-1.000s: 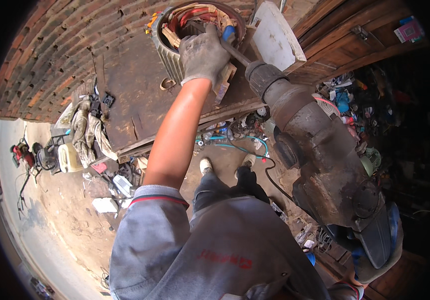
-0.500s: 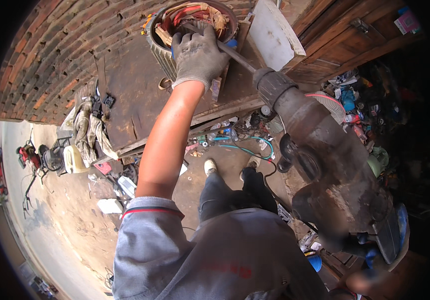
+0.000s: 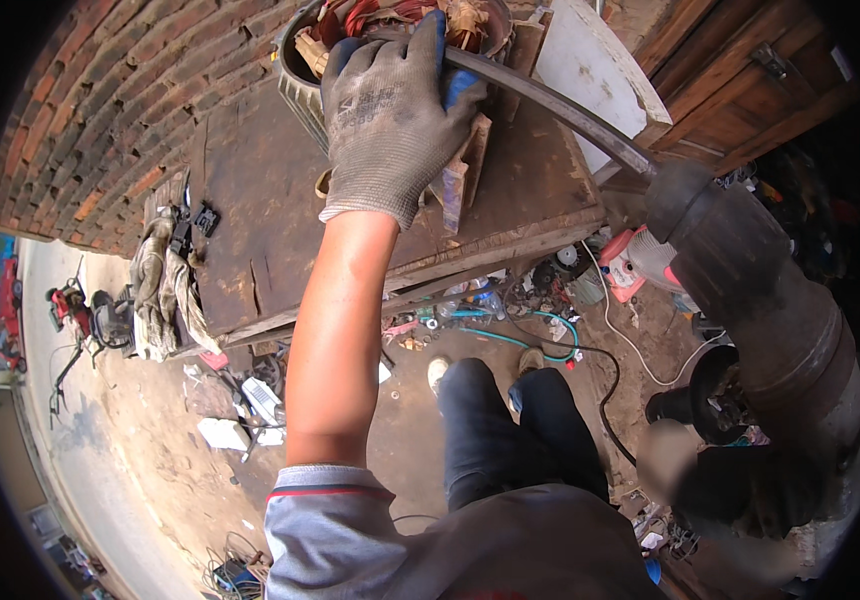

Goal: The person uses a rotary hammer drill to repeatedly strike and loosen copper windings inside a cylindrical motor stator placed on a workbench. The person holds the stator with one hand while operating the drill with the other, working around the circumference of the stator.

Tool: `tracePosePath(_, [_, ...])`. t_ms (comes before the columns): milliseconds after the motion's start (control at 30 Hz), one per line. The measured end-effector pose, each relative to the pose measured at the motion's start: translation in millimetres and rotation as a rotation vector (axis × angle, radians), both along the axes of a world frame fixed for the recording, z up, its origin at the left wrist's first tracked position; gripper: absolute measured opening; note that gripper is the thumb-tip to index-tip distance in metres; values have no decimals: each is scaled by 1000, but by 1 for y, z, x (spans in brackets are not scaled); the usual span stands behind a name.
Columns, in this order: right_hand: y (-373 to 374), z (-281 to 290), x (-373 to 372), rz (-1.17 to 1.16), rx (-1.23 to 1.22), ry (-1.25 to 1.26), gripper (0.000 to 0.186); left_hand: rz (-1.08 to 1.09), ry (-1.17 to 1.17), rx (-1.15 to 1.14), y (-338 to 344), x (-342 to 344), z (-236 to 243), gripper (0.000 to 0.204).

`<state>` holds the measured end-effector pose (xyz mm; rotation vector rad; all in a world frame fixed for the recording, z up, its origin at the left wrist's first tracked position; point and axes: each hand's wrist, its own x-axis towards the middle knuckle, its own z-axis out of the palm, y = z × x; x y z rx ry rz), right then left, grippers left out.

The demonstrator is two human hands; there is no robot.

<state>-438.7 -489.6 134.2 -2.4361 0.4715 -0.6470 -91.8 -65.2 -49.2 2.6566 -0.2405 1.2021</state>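
Note:
My left hand [image 3: 395, 125], in a grey knit glove with blue showing at the fingertips, is over the rim of a ribbed metal motor stator [image 3: 302, 105]. Its fingers and thumb close around a long steel chisel bit [image 3: 560, 110]. Torn copper-coloured and red windings [image 3: 465, 22] show inside the stator. The bit runs right into the nose of a big, dirty demolition hammer [image 3: 755, 275], which slants down to the lower right. At the hammer's dark rear is my right hand [image 3: 745, 495], smeared and mostly lost in shadow; it seems wrapped around the handle.
The stator stands on a brown wooden tabletop [image 3: 280, 200] beside a brick wall [image 3: 120, 120]. A white slab [image 3: 600, 75] leans behind the bit. Below lie a teal hose [image 3: 510, 335], a black cable [image 3: 615, 380] and scattered litter. A pink-and-white fan [image 3: 640, 262] is at right.
The hammer has swung right and lower in the picture. My left hand and the stator now appear larger and nearer, with the hand still on the bit. The whole view has shifted.

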Motion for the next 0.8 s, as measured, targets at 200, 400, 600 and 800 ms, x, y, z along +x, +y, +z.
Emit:
tracePosePath(200, [-16, -5, 8, -8, -10, 17, 79, -30, 27, 59, 7, -7, 7, 72])
tracePosePath(400, [-31, 13, 15, -51, -24, 18, 72, -31, 23, 31, 2, -2, 5, 63])
tracePosePath(600, [-61, 52, 34, -49, -20, -17, 65, 97, 317, -40, -20, -11, 35, 71])
tracePosePath(800, [-121, 75, 85, 37, -23, -50, 59, 360, 497, -176, -56, 12, 47, 69])
